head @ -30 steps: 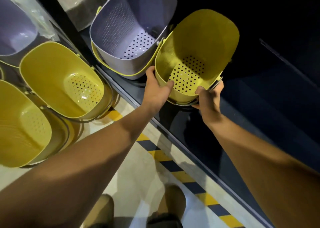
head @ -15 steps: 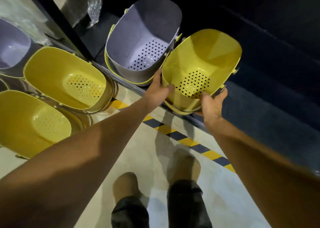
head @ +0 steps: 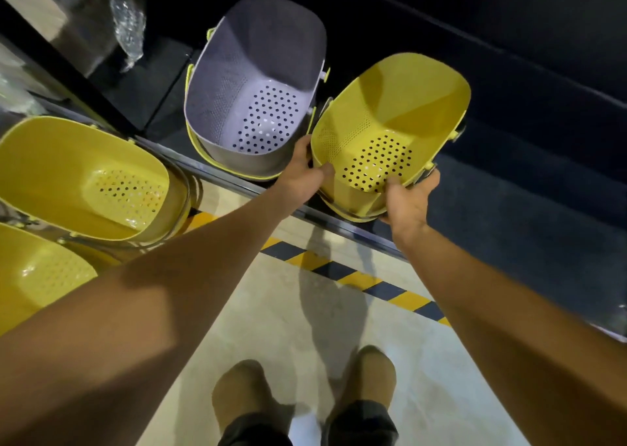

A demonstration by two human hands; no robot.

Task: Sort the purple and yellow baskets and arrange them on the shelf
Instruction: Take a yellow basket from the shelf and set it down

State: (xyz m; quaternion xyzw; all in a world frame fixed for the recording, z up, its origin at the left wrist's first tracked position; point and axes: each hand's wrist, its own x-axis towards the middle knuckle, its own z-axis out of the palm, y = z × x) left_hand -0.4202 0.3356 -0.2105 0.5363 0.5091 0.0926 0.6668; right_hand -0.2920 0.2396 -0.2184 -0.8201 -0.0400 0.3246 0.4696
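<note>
Both arms reach forward over the floor's hazard-striped tape (head: 353, 276). The left hand (head: 298, 177) and right hand (head: 409, 198) grip the near rim of the yellow perforated basket (head: 390, 120), fingers closed on it, thumbs inside. It sits tilted at the dark shelf (head: 509, 187) edge, just beside the purple basket (head: 258, 82), probably for alignment.

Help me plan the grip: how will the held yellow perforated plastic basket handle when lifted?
The yellow perforated plastic basket probably feels light: empty, thin-walled. Likely stiff; it keeps shape between left hand and right hand. Smooth plastic may slip.
</note>
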